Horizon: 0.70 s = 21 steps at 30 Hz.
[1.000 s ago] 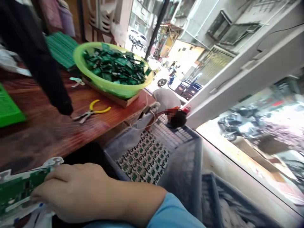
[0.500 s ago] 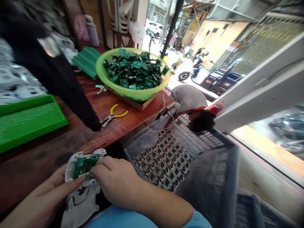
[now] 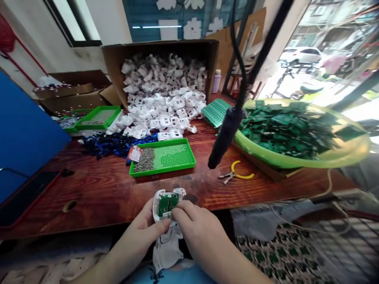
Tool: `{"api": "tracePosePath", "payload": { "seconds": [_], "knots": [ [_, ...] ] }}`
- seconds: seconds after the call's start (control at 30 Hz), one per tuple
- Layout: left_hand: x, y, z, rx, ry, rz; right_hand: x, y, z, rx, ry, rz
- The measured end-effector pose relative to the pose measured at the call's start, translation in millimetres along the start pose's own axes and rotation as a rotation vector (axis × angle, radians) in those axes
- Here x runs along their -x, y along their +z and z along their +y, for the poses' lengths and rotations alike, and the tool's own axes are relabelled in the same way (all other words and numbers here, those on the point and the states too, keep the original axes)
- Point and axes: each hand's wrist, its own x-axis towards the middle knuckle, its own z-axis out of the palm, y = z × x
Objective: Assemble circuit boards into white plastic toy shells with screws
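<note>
- lower centre of frame: our left fingers [image 3: 160,228] hold white casing [image 3: 155,207]
- green board [image 3: 166,203] inside, just left of our right fingers [image 3: 184,212]
- these bunched narrow; pinching, we can't tell

Small electronics assembly workshop, right by a street. Evidence: reddish-brown wooden worktop [image 3: 100,189]; big brown cardboard box [image 3: 112,61] spilling white plastic shells [image 3: 166,94] at its far edge; yellow-green plastic basin [image 3: 251,147] heaped with green circuit boards [image 3: 281,130], right end; green plastic tray [image 3: 162,172] of small metal parts [image 3: 144,161], mid-worktop; black corded stick-shaped tool [image 3: 223,138] hanging above; yellow-handled metal pliers [image 3: 233,174]. White plastic housing [image 3: 155,207] with a green board [image 3: 167,203] in it, near edge. White car [image 3: 304,55] outside.
</note>
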Motion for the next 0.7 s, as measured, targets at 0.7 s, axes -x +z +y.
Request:
{"api": "tracePosePath", "payload": {
  "seconds": [0.7],
  "knots": [
    [-20.3,-79.0,27.9,0.141,0.124,0.382,-87.1,38.2,-23.3,-0.671,0.294,0.197]
  ]
}}
